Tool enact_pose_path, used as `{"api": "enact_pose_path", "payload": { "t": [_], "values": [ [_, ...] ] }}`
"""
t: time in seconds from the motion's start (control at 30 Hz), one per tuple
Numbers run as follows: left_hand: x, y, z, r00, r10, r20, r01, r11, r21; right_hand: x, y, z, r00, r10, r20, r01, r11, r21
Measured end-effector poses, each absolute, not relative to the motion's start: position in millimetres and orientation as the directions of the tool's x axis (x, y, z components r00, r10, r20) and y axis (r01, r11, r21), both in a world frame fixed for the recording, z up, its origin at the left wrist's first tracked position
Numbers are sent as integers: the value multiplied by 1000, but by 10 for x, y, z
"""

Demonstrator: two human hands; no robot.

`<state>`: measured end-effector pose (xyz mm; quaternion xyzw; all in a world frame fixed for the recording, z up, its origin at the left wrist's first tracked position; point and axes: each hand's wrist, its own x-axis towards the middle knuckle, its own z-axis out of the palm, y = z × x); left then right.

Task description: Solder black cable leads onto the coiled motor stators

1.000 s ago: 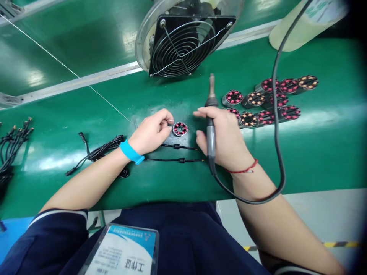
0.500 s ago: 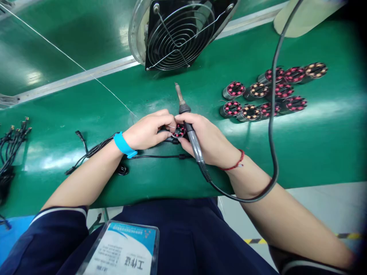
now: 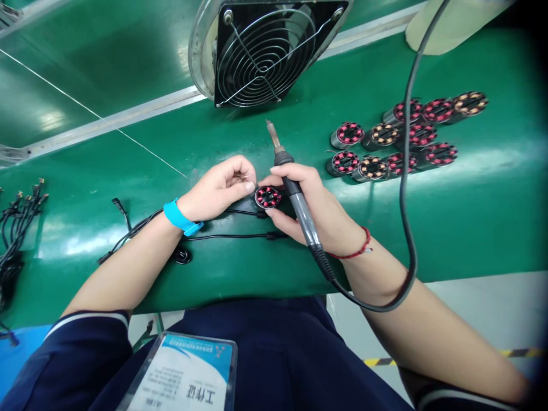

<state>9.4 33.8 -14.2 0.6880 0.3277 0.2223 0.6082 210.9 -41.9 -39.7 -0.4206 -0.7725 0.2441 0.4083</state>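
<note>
A small round motor stator (image 3: 268, 197) with pink windings lies on the green bench (image 3: 471, 217) between my hands. My left hand (image 3: 218, 188), with a blue wristband, is closed in a pinch on a thin solder wire (image 3: 128, 139) just left of the stator. My right hand (image 3: 314, 208) touches the stator's right side with its fingertips and holds a soldering iron (image 3: 295, 194), whose tip points up and away from the stator. Two thin black leads (image 3: 222, 235) run under my hands.
A caged black fan (image 3: 261, 54) stands at the back. Several more stators (image 3: 398, 142) lie in a group to the right. The iron's black cord (image 3: 405, 182) loops across them. A black cable bundle (image 3: 17, 217) lies at far left. A pale bottle (image 3: 449, 23) is at top right.
My right hand moved left from beside the stator group and closed in on the single stator, carrying the iron with it. My left hand stayed pinched on the wire.
</note>
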Motion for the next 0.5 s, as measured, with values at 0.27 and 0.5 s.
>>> {"api": "enact_pose_path", "payload": {
  "t": [0.27,0.5],
  "values": [
    [182,271,-40,569,778,-266,501,-71,862,2096,-410,-418,-299,815,497,611,563,-556],
    [138,320,-64,641,735,-221,461,-138,877,2085,-417,-431,-303,828,471,619,547,-563]
  ]
}}
